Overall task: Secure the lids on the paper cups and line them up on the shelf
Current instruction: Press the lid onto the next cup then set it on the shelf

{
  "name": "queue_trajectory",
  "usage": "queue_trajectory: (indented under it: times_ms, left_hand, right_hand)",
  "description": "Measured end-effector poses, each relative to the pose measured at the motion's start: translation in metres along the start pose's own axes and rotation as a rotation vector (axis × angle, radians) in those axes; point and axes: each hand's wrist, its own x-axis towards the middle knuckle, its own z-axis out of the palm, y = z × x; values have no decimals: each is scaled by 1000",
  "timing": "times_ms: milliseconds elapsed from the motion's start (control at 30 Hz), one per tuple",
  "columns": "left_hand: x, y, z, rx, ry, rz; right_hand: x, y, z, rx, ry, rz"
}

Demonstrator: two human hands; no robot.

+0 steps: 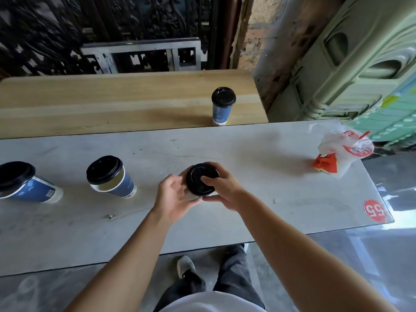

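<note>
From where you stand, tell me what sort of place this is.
Probably a drinks stall or small cafe's counter at a street front, not a home kitchen. Lidded takeaway cups stand on a grey counter bearing a red number sticker, with a bagged drink and bare brick wall nearby.

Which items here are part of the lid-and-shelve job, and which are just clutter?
Job:
- cup in hand, black lid, left hand gripping the cup, right hand pressing the lid
- middle cup, lid askew
- far-left cup
- lidded cup on the wooden shelf

Clutter:
- bagged drink
- red 55 sticker
- small scrap
</note>
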Motion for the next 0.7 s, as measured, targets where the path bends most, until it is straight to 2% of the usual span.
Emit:
queue_trajectory:
  times_ms: [100,200,400,533,700]
  left_hand:
    - [11,-5,13,152,223,15]
    - [15,-8,20,155,307,46]
    - [12,-12,18,355,393,183]
    - [13,-11,26,390,456,236]
    - [14,-10,24,426,450,251]
  right_hand:
    - [-1,2,0,73,-2,8]
    - [-2,4,-1,202,-33,38]
    - [5,14,-3,346,-7,67]
    - [5,20,-5,459,-3,79]
    - [6,16,-3,380,-2,30]
